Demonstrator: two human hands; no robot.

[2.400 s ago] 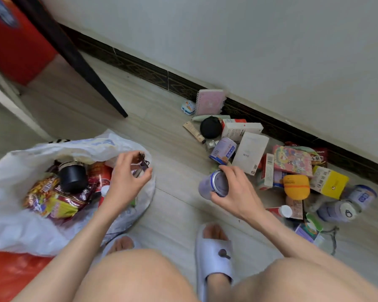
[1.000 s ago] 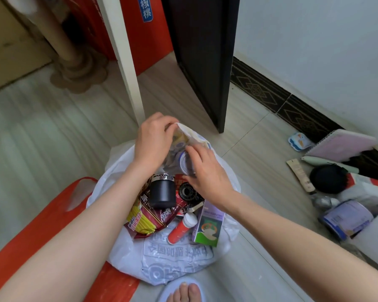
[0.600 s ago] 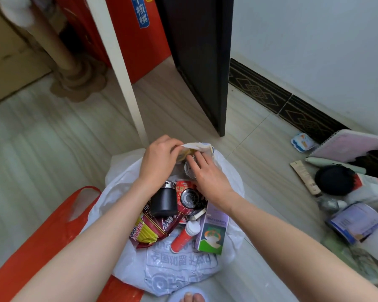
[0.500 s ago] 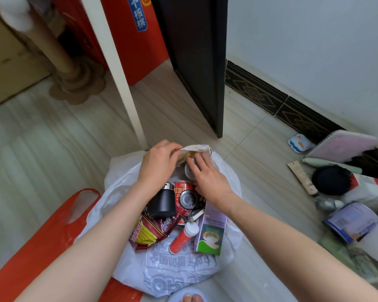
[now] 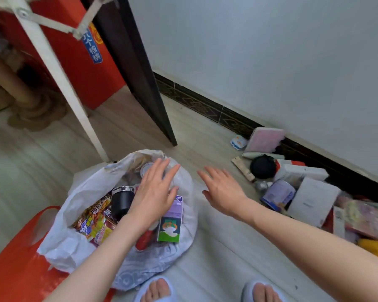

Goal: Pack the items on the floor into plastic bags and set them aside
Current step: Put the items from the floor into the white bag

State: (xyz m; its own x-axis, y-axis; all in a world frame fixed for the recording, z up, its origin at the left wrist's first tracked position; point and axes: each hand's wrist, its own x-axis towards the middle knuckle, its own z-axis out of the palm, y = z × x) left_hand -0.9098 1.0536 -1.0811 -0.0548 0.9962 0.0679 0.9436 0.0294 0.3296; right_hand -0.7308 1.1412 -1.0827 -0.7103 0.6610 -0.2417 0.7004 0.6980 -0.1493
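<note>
While left hand [image 5: 153, 192] hides white bag [image 5: 79, 240] contents, right hand [image 5: 222, 188] hovers; fingers spread, empty.

Plastic bag [image 5: 79, 243] on the floor [image 5: 216, 247] at left, partly over another bag [image 5: 15, 258]. Inside: flask [image 5: 121, 200], snack packets [image 5: 94, 223] left of it, carton [image 5: 170, 221] at right. Left hand [image 5: 155, 192] above the bag; right hand [image 5: 222, 188] just right of it. Loose pile along the skirting at right: notebook [image 5: 265, 139] farthest back, round pouch [image 5: 262, 167], tin [image 5: 277, 195], box [image 5: 310, 200].
</note>
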